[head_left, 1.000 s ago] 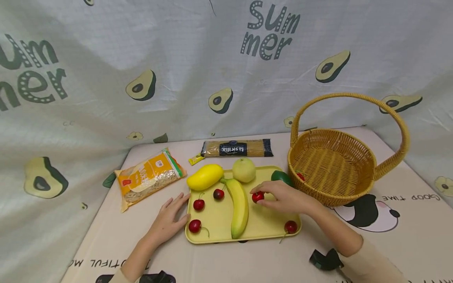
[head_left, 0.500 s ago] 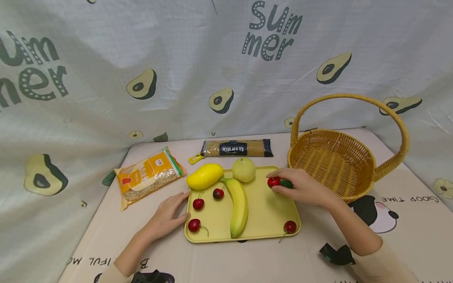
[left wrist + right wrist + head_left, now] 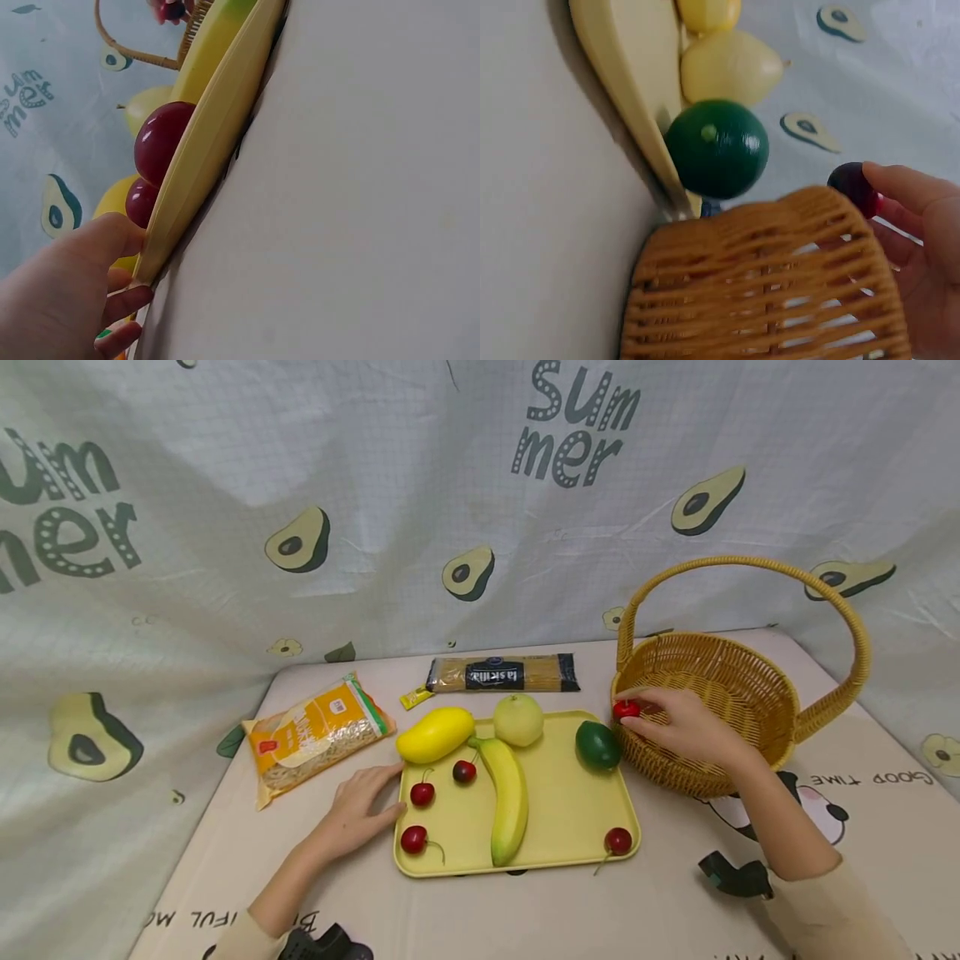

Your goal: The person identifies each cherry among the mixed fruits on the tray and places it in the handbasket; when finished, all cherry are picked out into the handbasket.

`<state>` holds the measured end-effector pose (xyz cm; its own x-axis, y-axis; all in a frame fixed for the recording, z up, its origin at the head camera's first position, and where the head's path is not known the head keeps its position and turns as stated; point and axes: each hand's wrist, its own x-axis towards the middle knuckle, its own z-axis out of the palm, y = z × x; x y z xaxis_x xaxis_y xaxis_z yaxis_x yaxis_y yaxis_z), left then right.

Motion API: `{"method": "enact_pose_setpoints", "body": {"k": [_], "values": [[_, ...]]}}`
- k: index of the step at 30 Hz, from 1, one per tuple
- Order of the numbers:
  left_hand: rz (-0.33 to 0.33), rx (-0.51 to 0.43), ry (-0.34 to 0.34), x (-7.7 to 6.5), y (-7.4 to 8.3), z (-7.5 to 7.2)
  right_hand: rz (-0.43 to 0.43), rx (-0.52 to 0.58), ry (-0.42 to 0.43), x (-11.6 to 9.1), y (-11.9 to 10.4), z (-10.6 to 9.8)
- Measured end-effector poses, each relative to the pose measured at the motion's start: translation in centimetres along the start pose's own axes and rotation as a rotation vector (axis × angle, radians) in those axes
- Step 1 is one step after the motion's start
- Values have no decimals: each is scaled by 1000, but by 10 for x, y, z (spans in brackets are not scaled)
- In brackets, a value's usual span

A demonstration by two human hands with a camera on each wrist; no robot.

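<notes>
My right hand (image 3: 686, 727) pinches a red cherry (image 3: 626, 710) between thumb and fingertips at the left rim of the wicker basket (image 3: 761, 681). In the right wrist view the same cherry (image 3: 853, 187) is held up beyond the basket's woven side (image 3: 705, 277). My left hand (image 3: 356, 814) rests at the left edge of the yellow tray (image 3: 558, 818), its thumb touching the rim in the left wrist view. The tray carries a banana (image 3: 508, 802), a mango (image 3: 435, 735), a pale round fruit (image 3: 518, 721), a dark green avocado (image 3: 597, 746) and several cherries (image 3: 618, 841).
An orange-labelled bag of grain (image 3: 318, 735) lies left of the tray. Behind the tray are a spaghetti pack (image 3: 502, 674) and a small yellow packet (image 3: 416, 697). The basket's tall handle (image 3: 738, 562) arches over it. A printed cloth (image 3: 390, 485) hangs behind the table.
My right hand has carried the cherry from the tray's right half, past the avocado, rightward and back to the basket's rim. The left hand has stayed at the tray's edge.
</notes>
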<state>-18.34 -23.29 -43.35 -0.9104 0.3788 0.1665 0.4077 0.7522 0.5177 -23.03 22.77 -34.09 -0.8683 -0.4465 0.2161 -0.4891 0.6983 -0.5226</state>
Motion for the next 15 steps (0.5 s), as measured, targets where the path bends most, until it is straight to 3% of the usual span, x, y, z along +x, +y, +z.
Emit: {"method": "enact_pose_setpoints", "body": {"k": [15], "values": [[2, -59, 32, -4, -4, 7, 102, -31, 27, 3, 37, -13]]}}
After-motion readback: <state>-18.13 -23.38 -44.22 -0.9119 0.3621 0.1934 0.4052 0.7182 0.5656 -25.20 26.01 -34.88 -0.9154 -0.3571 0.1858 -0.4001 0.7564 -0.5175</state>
